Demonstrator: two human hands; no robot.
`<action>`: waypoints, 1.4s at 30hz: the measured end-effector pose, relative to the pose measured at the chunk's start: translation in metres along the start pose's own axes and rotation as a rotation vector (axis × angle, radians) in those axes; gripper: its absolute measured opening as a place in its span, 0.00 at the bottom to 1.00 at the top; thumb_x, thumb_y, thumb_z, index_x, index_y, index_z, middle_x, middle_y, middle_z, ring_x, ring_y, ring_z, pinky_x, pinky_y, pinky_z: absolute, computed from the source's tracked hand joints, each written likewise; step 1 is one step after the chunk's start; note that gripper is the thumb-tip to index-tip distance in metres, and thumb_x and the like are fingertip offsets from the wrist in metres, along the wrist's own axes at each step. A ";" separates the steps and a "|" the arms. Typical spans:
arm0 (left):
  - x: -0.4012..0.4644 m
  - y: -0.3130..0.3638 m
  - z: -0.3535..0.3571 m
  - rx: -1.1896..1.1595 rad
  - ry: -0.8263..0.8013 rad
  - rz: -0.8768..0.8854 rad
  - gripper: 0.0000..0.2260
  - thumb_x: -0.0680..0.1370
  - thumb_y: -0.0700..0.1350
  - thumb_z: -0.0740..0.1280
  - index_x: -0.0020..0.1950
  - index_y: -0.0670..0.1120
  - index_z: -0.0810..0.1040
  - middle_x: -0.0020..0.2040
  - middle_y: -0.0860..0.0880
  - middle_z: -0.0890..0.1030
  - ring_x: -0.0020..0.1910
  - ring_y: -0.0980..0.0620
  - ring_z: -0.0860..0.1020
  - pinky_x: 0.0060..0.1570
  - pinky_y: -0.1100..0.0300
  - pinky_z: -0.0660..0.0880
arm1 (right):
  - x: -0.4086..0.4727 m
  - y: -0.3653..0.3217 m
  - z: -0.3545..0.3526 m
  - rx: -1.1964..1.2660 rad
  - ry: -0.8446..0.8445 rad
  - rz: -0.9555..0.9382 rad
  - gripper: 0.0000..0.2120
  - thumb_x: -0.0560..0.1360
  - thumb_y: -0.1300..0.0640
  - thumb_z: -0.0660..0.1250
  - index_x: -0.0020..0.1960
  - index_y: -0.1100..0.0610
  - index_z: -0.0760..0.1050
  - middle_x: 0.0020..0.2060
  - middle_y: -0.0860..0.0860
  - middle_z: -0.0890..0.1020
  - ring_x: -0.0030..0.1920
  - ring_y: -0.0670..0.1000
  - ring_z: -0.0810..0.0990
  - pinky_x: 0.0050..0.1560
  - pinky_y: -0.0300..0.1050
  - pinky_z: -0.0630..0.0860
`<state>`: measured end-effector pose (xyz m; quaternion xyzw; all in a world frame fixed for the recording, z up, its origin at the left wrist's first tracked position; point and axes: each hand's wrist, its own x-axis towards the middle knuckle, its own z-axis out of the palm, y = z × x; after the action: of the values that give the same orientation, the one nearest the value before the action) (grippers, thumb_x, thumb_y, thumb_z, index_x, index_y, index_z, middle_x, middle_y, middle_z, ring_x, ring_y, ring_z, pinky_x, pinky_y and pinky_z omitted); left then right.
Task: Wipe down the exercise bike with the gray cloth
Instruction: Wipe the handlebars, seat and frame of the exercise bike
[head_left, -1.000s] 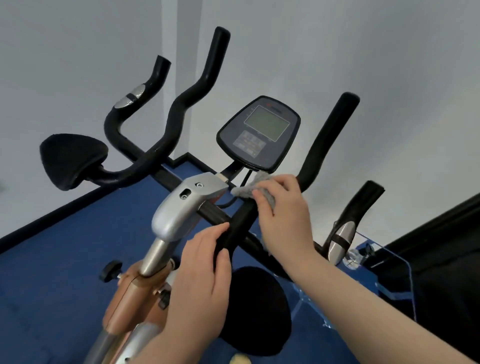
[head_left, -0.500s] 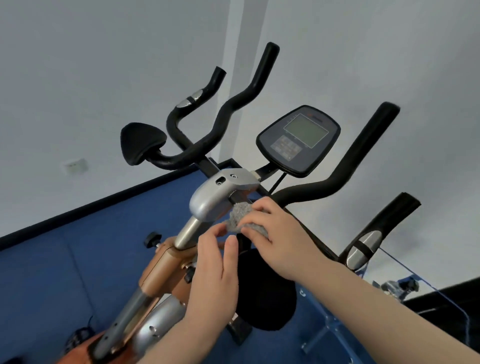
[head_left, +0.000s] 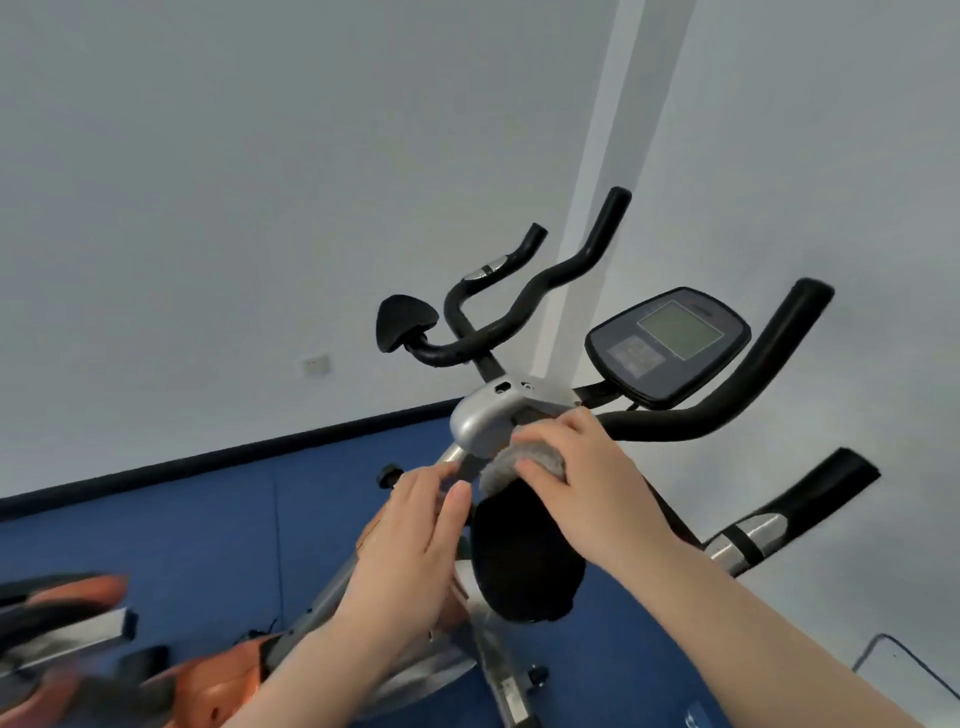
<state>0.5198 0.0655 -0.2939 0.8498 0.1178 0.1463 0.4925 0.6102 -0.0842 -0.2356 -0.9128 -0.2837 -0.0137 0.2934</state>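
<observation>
Right hand (head_left: 587, 483) reaching in from the lower right, forearm running diagonally up toward the middle, wrist slightly bent, fingers curled over a gray cloth (head_left: 511, 462) and holding it against the bike just under the silver clamp (head_left: 483, 423) where the handlebars meet the post. Cloth bunched, mostly hidden under the fingers, with a fuzzy edge showing on the left side and resting atop a black pad (head_left: 524, 561) below. Left hand (head_left: 410, 540) coming up from the bottom centre, palm turned down and inward, fingers loosely extended and slightly spread, thumb lifted beside the cloth; fingertips close to the silver post (head_left: 454, 457), contact with it not clear through blur, nothing gripped. Exercise bike (head_left: 696, 421) filling the middle of the view: black curved handlebars branching left and right, a second black pad (head_left: 405, 325) on the left side, a dark console (head_left: 667, 345) with a greenish screen at the upper right, orange body panel (head_left: 218, 680) low on the left. Blue floor (head_left: 182, 519) beneath, gray walls (head_left: 260, 182) behind with a dark baseboard.
</observation>
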 end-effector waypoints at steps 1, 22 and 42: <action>-0.004 -0.001 -0.008 0.012 0.028 -0.006 0.18 0.72 0.68 0.47 0.55 0.66 0.68 0.54 0.67 0.71 0.55 0.70 0.70 0.51 0.71 0.68 | -0.002 -0.006 0.000 0.029 0.037 -0.037 0.14 0.76 0.48 0.64 0.61 0.41 0.71 0.56 0.42 0.70 0.50 0.49 0.78 0.50 0.47 0.77; -0.316 -0.108 -0.214 0.591 0.617 -0.662 0.15 0.77 0.57 0.58 0.62 0.55 0.72 0.65 0.60 0.68 0.62 0.56 0.69 0.54 0.57 0.71 | -0.140 -0.177 0.171 0.118 -0.374 -0.414 0.17 0.72 0.47 0.70 0.57 0.39 0.68 0.52 0.36 0.69 0.49 0.44 0.77 0.46 0.36 0.76; -0.429 -0.221 -0.448 0.650 0.422 -0.633 0.16 0.78 0.55 0.58 0.63 0.52 0.71 0.64 0.58 0.69 0.52 0.53 0.74 0.53 0.58 0.70 | -0.220 -0.393 0.298 -0.019 -0.315 -0.283 0.20 0.71 0.50 0.71 0.61 0.42 0.68 0.53 0.38 0.69 0.43 0.43 0.77 0.35 0.35 0.73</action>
<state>-0.0543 0.3853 -0.3322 0.8337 0.5066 0.1140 0.1877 0.1769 0.2270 -0.3167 -0.8575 -0.4514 0.0851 0.2318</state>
